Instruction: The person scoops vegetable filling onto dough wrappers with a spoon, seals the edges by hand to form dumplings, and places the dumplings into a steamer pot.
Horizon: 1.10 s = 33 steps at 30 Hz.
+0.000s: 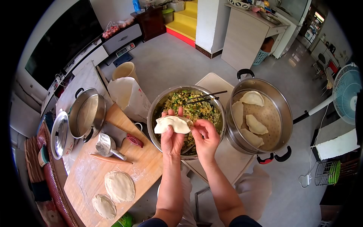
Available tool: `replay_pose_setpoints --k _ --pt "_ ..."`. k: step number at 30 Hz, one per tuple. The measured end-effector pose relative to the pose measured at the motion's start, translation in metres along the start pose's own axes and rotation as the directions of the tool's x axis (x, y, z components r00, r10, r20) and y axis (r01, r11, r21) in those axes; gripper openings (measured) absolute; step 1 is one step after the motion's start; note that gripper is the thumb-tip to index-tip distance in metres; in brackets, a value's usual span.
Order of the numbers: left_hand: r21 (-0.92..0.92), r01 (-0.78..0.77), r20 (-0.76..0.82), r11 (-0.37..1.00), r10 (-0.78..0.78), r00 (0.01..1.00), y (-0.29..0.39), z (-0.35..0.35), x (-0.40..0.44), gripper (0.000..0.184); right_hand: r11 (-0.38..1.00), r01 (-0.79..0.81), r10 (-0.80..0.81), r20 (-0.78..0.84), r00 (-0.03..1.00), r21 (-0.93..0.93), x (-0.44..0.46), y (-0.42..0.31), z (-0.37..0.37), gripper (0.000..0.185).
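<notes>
"Start at the far left, please."

"A shiny lid (60, 136) lies beside a two-handled pot (87, 115). Next, a wooden board (145, 164); on it, two flat pieces of dough (120, 186), the larger one touching or nearly touching the smaller."

"Other items on the board?"

"A floury metal scoop (104, 145), a rolling pin (110, 159) just below it, and a small dark-red item (135, 140), identity undetermined."

"And the centre?"

"Steel bowl (224, 128), chopped green and yellow filling (177, 98) inside, dark chopsticks (206, 97) resting across its upper right part. Over the bowl, the left hand (172, 140) bears a pale folded dumpling (173, 125), thumb clamped over its near side, fingers behind."

"Right hand (204, 136)?"

"Thumb and forefinger together, pinching the dumpling's right end."

"Right of the bowl?"

"A deep steamer (290, 121), beside the bowl above a pale table (211, 81). I count four dumplings (257, 125) laid inside, apart from or close to one another. Furthest right stands a blue-green fan (348, 92)."
</notes>
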<state>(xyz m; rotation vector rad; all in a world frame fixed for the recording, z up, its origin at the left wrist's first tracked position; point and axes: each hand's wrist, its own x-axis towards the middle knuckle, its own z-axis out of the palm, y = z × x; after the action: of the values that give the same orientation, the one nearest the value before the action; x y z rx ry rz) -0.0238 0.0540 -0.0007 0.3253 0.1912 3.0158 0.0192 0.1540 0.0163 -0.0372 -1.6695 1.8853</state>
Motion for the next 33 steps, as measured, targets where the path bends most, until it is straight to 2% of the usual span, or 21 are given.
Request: replay_pose_setpoints --k 5,8,11,17,20,22,23,25,26,27,28,32,33 --pt "-0.002 -0.005 -0.001 1.000 0.005 1.000 -0.001 0.000 0.000 0.058 0.998 -0.049 0.051 -0.075 0.996 0.033 0.000 0.000 0.004 0.023" --pt "0.006 -0.009 0.002 1.000 0.009 1.000 -0.001 0.001 0.001 0.057 0.983 -0.085 0.096 -0.059 0.994 0.162 -0.001 0.005 0.004 0.022" --pt "0.009 -0.012 0.000 1.000 0.012 1.000 -0.001 0.000 0.000 0.057 0.992 -0.049 0.056 -0.060 0.997 0.121 -0.003 0.007 0.002 0.026" --pt "-0.014 -0.038 -0.008 0.999 0.038 0.999 0.002 -0.002 0.001 0.053 0.977 -0.148 0.164 -0.099 0.981 0.152 0.001 -0.004 -0.005 0.031" --pt "-0.026 -0.042 -0.003 0.999 0.042 0.999 0.004 -0.002 0.001 0.051 0.974 -0.118 0.109 -0.058 0.992 -0.195 0.007 0.010 -0.017 0.041" --pt "-0.031 -0.037 0.002 0.999 0.037 0.999 0.004 -0.002 0.001 0.050 0.808 0.118 -0.088 0.080 0.993 -0.577 0.012 0.016 -0.024 0.045" --pt "-0.030 -0.038 0.005 0.999 0.038 0.999 0.004 -0.002 0.001 0.050 0.660 0.257 -0.200 0.165 0.966 -0.706 0.015 0.022 -0.025 0.045" --pt "-0.028 -0.039 0.014 0.999 0.039 0.999 0.004 -0.003 0.002 0.050 0.571 0.348 -0.252 0.245 0.936 -0.743 0.013 0.022 -0.028 0.031" --pt "-0.033 -0.040 0.006 0.999 0.040 0.999 0.004 -0.003 0.002 0.050 0.830 0.192 -0.119 0.169 0.978 -0.524 0.009 0.022 -0.029 0.027" --pt "-0.037 -0.041 -0.005 0.999 0.040 0.999 0.004 -0.002 0.002 0.050 0.971 -0.005 0.039 0.138 0.990 -0.239 0.004 0.020 -0.027 0.022" --pt "-0.040 -0.039 -0.014 0.998 0.039 0.999 0.004 -0.002 0.002 0.050 0.975 -0.210 0.197 0.154 0.968 0.075 0.002 0.018 -0.025 0.018" --pt "-0.031 -0.034 -0.002 0.999 0.034 0.999 0.003 -0.003 0.002 0.050 0.895 -0.384 0.347 0.187 0.919 0.225 0.008 -0.002 -0.016 0.013" --pt "-0.029 -0.034 -0.002 0.999 0.034 0.999 0.003 -0.002 0.002 0.050 0.899 -0.378 0.341 0.188 0.921 0.220 0.009 -0.001 -0.016 0.013"
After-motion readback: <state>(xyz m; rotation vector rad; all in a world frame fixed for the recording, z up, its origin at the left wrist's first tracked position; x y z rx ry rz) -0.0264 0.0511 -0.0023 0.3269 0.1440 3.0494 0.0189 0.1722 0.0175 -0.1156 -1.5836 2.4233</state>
